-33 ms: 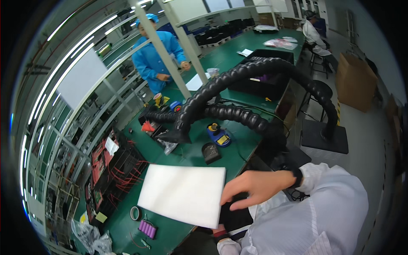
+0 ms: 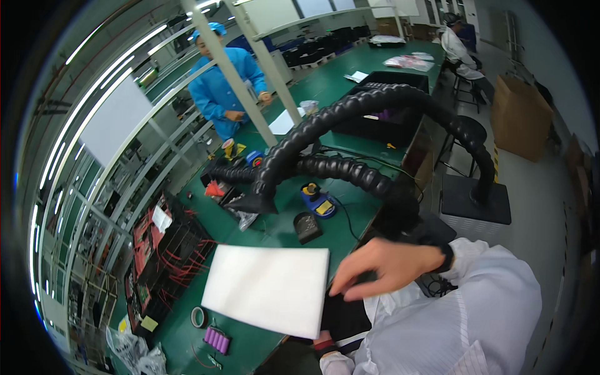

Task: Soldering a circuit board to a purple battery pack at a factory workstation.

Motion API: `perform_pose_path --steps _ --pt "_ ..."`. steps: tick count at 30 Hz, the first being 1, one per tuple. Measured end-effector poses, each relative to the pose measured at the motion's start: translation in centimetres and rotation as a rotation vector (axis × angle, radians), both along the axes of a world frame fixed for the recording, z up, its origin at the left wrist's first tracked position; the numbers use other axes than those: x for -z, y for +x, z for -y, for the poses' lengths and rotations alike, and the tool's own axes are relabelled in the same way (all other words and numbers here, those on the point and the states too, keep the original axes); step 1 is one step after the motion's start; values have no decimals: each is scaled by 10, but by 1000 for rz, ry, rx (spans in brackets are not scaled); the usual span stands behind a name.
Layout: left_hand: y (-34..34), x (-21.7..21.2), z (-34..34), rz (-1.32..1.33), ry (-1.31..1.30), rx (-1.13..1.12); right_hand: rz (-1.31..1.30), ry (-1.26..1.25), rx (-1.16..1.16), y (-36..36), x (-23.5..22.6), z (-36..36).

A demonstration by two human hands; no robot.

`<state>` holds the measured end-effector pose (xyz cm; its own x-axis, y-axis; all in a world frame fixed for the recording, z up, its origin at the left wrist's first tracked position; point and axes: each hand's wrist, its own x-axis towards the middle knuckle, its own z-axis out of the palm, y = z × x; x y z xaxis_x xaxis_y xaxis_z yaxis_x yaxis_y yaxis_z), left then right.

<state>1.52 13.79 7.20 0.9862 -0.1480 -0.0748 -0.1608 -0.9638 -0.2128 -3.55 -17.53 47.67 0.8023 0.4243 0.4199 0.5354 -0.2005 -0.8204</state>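
Observation:
A white foam sheet [image 2: 265, 287] extends over the near edge of the green bench, its right edge close to my hands. My right hand [image 2: 384, 269], with a black band at the wrist, hovers just right of that edge. Its fingers are slightly bent, thumb apart, and nothing is in them. Of my left hand [image 2: 324, 340] only the part around a red wristband shows, beside the sheet's lower right corner; its fingers are hidden. Below the sheet lie a purple battery pack [image 2: 216, 340] and a roll of tape [image 2: 199, 317].
Black ribbed fume hoses [image 2: 350, 103] arch over the bench [image 2: 275, 228]. Behind the sheet are a blue soldering station [image 2: 317, 200] and a dark holder [image 2: 307, 227]. A black crate with red wires [image 2: 181, 256] stands left. A person in blue [image 2: 228, 87] works across the bench.
My right hand has moved slightly right, away from the foam sheet's edge. The view has shifted a little; the sheet stays on the bench.

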Motion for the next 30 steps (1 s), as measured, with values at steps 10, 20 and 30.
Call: perform_pose_path --steps 10,20,30 --pt "5 73 -31 124 18 82 446 636 1220 -41 -25 348" --pt "28 20 9 5 -267 -238 -33 -586 1162 186 7 618" --pt "38 18 45 -65 -462 -444 -372 -854 796 287 64 678"
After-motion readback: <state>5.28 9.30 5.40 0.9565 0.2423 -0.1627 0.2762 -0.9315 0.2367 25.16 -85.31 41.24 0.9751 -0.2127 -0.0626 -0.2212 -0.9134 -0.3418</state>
